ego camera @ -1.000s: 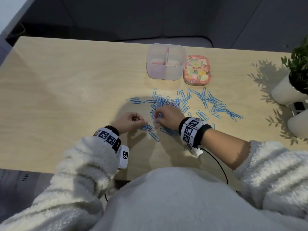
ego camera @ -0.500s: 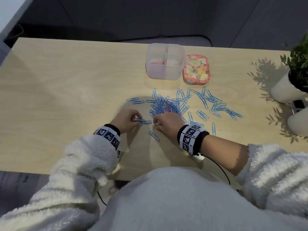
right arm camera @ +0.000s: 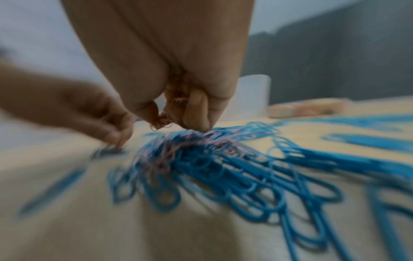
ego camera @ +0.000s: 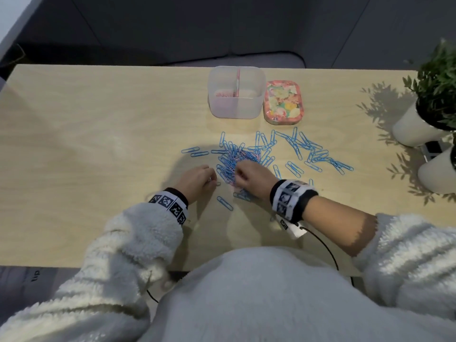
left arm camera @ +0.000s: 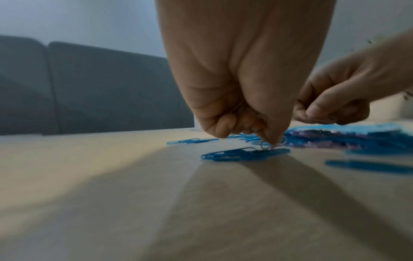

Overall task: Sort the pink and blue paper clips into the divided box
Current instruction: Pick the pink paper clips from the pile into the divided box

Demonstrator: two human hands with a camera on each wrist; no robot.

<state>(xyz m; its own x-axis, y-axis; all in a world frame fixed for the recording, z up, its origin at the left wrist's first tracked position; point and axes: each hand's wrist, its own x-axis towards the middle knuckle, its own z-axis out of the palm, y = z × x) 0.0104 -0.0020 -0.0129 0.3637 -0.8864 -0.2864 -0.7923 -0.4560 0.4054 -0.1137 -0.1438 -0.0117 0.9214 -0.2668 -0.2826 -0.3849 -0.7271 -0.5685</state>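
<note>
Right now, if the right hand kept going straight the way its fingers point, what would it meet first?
Probably the paper clip heap: the right hand points its fingers down onto pink clips topping it; depth is blurred.

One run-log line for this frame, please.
phase: picking pink clips | left hand: holds pink clips | right hand: holds pink clips at pile | divided box: pink inside

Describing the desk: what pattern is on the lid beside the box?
A colourful floral print, pink-edged lid; head view.
</note>
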